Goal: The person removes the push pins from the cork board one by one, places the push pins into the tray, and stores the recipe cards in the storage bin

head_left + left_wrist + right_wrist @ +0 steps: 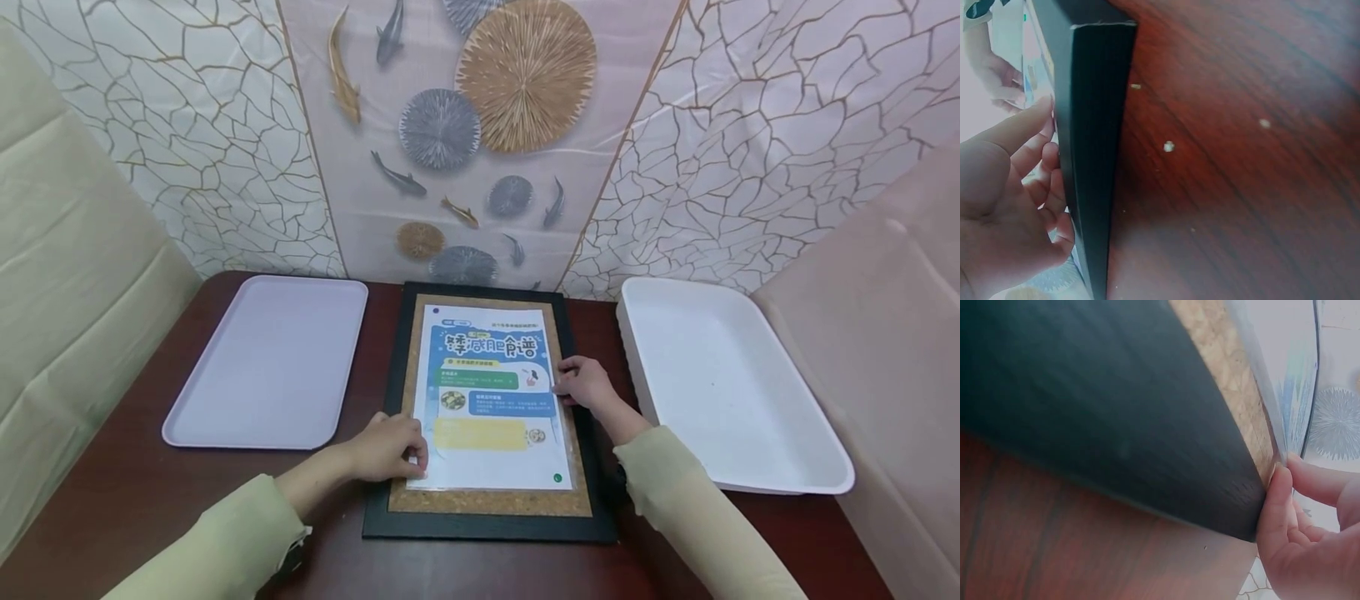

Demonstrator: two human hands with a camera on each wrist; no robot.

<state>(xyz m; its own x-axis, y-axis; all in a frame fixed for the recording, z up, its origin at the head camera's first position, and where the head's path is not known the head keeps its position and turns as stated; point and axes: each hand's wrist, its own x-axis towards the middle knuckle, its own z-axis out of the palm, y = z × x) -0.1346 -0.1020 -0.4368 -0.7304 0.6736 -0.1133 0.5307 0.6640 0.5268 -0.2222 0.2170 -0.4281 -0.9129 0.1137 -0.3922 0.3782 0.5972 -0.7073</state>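
Observation:
A laminated poster (487,462) with blue, green and yellow panels lies over the cork face (487,502) of a black-framed corkboard (487,525). A purple pin (436,310) sits at its top left corner and a green pin (557,477) at its bottom right. My left hand (387,447) pinches the poster's lower left corner, its curled fingers over the frame's left side; whether a small pin is between the fingertips, I cannot tell. At the right edge, about halfway up, my right hand (587,383) pinches the sheet between thumb and forefinger, its edge slightly raised from the cork.
A shallow pale lilac tray (270,358) lies left of the corkboard on the dark red-brown table (112,500). To the right stands a deeper white tray (720,383). Patterned cloth (210,125) hangs behind the table. Tiny pale crumbs (1169,146) dot the tabletop near the frame.

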